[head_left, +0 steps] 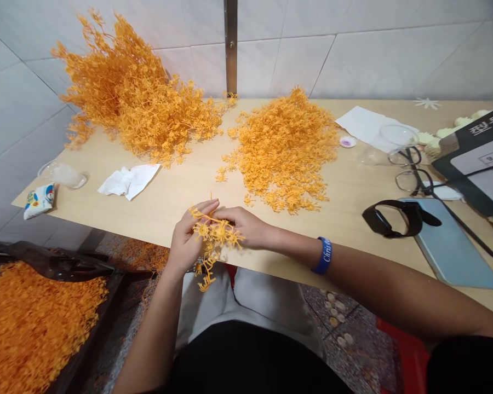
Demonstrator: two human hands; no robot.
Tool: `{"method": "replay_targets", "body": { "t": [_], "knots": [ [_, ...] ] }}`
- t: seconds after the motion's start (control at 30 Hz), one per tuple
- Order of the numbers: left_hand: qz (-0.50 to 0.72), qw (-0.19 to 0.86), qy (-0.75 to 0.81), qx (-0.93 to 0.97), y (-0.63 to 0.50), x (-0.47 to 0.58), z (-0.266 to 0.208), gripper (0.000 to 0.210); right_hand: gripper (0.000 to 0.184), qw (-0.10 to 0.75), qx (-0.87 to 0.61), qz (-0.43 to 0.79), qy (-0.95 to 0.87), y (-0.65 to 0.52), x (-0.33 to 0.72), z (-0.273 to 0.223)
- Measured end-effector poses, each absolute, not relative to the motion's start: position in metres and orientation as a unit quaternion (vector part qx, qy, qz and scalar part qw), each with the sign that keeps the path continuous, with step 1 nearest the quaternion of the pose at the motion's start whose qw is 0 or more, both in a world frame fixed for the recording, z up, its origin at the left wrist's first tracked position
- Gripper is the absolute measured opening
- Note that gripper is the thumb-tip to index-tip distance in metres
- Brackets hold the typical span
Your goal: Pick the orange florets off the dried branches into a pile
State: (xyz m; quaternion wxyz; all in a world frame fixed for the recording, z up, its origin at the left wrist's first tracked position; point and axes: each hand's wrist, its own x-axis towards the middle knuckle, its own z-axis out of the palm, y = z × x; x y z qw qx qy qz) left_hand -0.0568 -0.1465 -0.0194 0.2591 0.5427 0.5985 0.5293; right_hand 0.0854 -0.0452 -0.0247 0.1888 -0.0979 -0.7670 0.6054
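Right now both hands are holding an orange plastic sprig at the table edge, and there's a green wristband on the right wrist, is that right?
Not quite. The wristband on the right wrist is blue, not green, as the head view shows. The rest holds: the left hand and the right hand both hold the orange plastic sprig at the edge of the table.

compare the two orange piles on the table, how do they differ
The left pile is tall and bushy, made of long branched sprigs leaning against the wall. The middle pile is low and spread flat, made of small loose bits. The left pile also looks bigger. Both are the same orange plastic and lie on the table.
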Motion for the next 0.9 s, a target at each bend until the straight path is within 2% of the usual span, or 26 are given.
{"method": "replay_targets", "body": {
  "t": [0.1, 0.27, 0.57, 0.7, 0.8, 0.9],
  "knots": [
    [0.551, 0.269, 0.607, 0.504, -0.146, -0.055, -0.020, 0.031, 0.017, 0.186, -0.080, 0.562, -0.802, -0.047, 0.086, -0.025],
    [0.562, 0.297, 0.616, 0.464, -0.144, -0.055, -0.019, 0.021, 0.029, 0.181, -0.071, 0.526, -0.828, -0.050, 0.085, -0.025],
    [0.617, 0.352, 0.605, 0.361, -0.142, -0.052, -0.021, 0.035, 0.030, 0.180, -0.061, 0.480, -0.857, -0.051, 0.085, -0.024],
    [0.705, 0.333, 0.566, 0.269, -0.136, -0.060, -0.018, 0.041, 0.033, 0.175, -0.012, 0.410, -0.895, -0.058, 0.090, -0.022],
    [0.720, 0.309, 0.562, 0.266, -0.132, -0.064, -0.018, 0.045, 0.033, 0.207, -0.013, 0.415, -0.886, -0.059, 0.093, -0.022],
    [0.709, 0.292, 0.571, 0.293, -0.131, -0.065, -0.019, 0.046, 0.025, 0.260, -0.076, 0.463, -0.844, -0.054, 0.093, -0.023]
  ]
}}
